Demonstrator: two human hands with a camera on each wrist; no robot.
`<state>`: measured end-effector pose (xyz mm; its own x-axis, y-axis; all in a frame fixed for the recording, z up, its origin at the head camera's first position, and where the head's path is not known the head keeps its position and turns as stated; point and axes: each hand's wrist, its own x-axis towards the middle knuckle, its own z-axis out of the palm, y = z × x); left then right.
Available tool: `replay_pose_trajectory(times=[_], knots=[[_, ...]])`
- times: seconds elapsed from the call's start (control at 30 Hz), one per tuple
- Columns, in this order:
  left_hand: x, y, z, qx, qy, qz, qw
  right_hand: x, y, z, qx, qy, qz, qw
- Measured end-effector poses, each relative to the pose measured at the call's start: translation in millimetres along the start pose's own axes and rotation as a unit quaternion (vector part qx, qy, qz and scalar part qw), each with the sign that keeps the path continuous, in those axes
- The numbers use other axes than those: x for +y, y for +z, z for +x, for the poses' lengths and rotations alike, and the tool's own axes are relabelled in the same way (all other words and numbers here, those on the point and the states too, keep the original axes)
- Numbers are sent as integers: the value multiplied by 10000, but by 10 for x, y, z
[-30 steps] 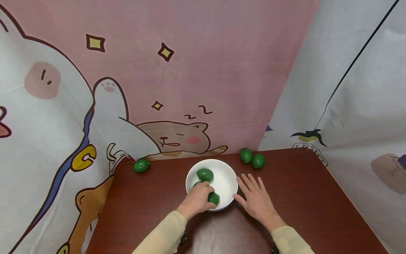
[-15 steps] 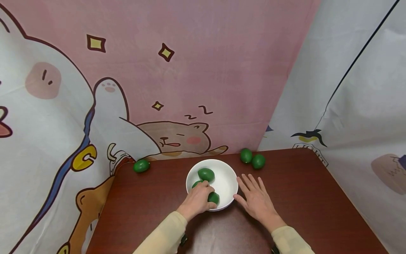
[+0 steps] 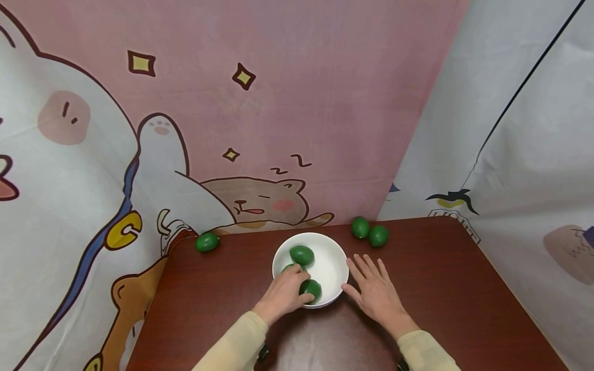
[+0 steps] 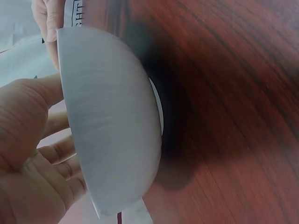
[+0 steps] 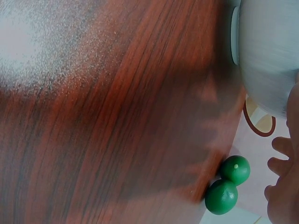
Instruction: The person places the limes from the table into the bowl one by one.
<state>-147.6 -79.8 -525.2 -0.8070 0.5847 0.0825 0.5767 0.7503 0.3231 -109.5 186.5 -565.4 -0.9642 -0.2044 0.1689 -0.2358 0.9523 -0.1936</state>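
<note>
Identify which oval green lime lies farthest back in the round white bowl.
The lime nearest the far rim of the bowl; the left hand partly covers the other two limes, which both lie nearer.

Two Zs (image 3: pixel 300 161) on pink cloth (image 3: pixel 325 103)

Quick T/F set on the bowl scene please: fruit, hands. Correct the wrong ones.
1. Three green fruits show in the white bowl. True.
2. The left hand is well away from the bowl. False: it reaches over the rim, fingertips beside a fruit inside.
3. A single fruit lies left of the bowl, near the table's far edge. True.
4. The right hand grips a fruit. False: it holds none, fingers spread beside the bowl.
5. Two fruits lie right of the bowl, close together. True.
</note>
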Motion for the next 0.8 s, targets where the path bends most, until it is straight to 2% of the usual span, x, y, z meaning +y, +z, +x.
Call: replay_pose_trajectory(times=[0.3, 0.5, 0.8], knots=[[-95, -60, -55, 242, 129, -167, 9995, 12, 18, 1, 5, 1, 32, 10000], [-167, -84, -90, 549, 238, -112, 9981, 15, 13, 1, 55, -37, 48, 10000], [-251, -157, -166, 652, 85, -67, 9978, 13, 2, 3, 12, -50, 33, 10000]])
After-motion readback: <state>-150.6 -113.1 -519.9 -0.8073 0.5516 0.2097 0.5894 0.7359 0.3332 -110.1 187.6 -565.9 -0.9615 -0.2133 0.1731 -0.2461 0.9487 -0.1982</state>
